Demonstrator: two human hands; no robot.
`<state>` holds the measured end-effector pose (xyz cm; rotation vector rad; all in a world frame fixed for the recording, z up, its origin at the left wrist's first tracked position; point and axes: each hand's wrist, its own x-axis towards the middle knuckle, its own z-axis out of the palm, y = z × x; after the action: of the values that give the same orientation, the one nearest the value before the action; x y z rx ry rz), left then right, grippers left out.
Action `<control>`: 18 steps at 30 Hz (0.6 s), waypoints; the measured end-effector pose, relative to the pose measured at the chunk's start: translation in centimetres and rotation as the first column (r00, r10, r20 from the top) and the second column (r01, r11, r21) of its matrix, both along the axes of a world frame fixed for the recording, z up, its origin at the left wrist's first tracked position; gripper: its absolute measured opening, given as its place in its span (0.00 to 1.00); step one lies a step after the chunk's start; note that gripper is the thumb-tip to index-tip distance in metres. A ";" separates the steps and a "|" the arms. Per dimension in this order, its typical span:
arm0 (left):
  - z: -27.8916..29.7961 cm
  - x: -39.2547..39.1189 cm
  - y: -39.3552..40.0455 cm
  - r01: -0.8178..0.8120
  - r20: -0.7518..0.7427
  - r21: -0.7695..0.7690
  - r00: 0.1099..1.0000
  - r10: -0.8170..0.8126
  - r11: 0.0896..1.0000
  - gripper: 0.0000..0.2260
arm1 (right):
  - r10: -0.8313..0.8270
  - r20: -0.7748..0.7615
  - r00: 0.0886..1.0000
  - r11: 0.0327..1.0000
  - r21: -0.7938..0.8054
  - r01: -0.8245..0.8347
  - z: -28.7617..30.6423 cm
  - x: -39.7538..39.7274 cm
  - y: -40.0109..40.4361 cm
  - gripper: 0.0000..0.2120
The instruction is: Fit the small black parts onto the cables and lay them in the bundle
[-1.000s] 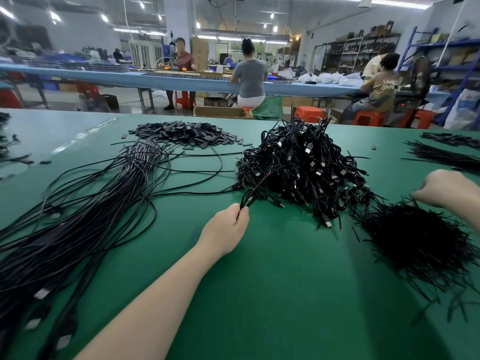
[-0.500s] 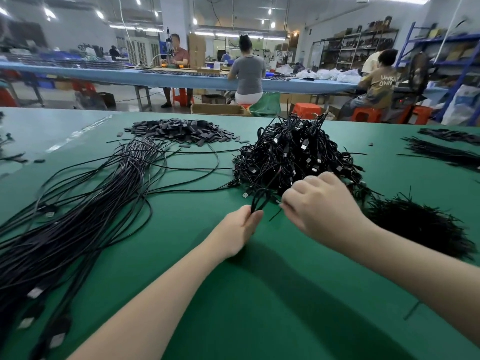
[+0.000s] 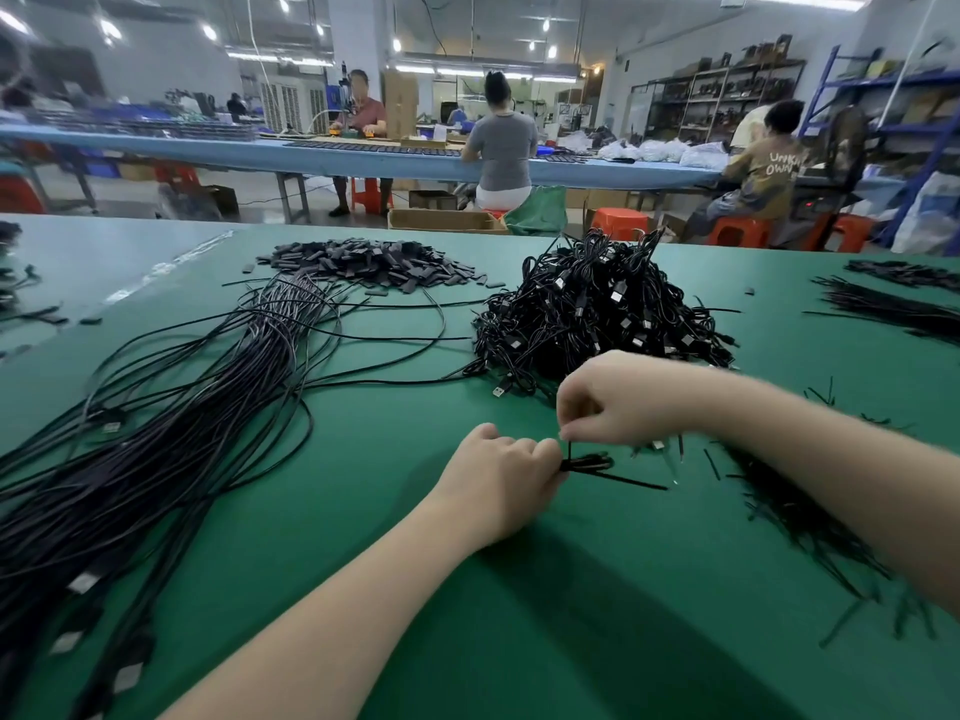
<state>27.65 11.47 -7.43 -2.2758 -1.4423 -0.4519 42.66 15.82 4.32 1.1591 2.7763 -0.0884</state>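
Note:
My left hand (image 3: pixel 501 483) grips the folded end of a black cable (image 3: pixel 589 464) just above the green table (image 3: pixel 519 641). Right beside it, my right hand (image 3: pixel 615 397) pinches a thin black piece (image 3: pixel 570 450) held upright against that cable end. A tangled heap of black cables with plugs (image 3: pixel 597 314) lies just behind both hands. The long bundle of laid-out cables (image 3: pixel 156 449) stretches along the left. A flat pile of small black parts (image 3: pixel 374 265) sits at the far middle. Loose thin black strips (image 3: pixel 795 511) are heaped at the right under my right forearm.
More black strips (image 3: pixel 893 309) lie at the far right of the table. Beyond the table's far edge, people sit on orange stools at a long blue bench (image 3: pixel 311 153). A cardboard box (image 3: pixel 447 220) stands on the floor behind the table. Shelving fills the back right.
My left hand has drawn the cable end out of the heap toward me. My right hand came in from the strip pile at the right and now pinches a thin piece at the cable end.

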 end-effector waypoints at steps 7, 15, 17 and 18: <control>-0.6 -0.2 0.2 0.144 0.666 -0.086 0.744 -0.051 0.986 0.12 | -0.686 -0.446 0.575 0.444 -0.882 -0.154 -5.5 0.2 2.3 0.10; -1.4 -1.1 2.3 0.153 0.935 -0.305 0.234 0.266 0.940 0.06 | -0.741 -0.667 -0.076 0.670 -0.741 -0.033 -11.4 -5.2 -0.3 0.06; -1.6 -1.4 2.4 0.173 0.939 -0.307 0.215 0.268 0.936 0.06 | -0.749 -0.655 -0.100 0.663 -0.745 -0.077 -11.7 -5.2 -0.5 0.05; -1.7 -1.5 2.6 0.184 0.943 -0.300 0.208 0.262 0.936 0.05 | -0.759 -0.644 -0.101 0.652 -0.751 -0.106 -11.6 -5.1 -0.4 0.04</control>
<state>26.14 14.03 -9.12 -2.1370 -2.2591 -2.1400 37.58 15.38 -7.33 2.0850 2.2537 -2.7909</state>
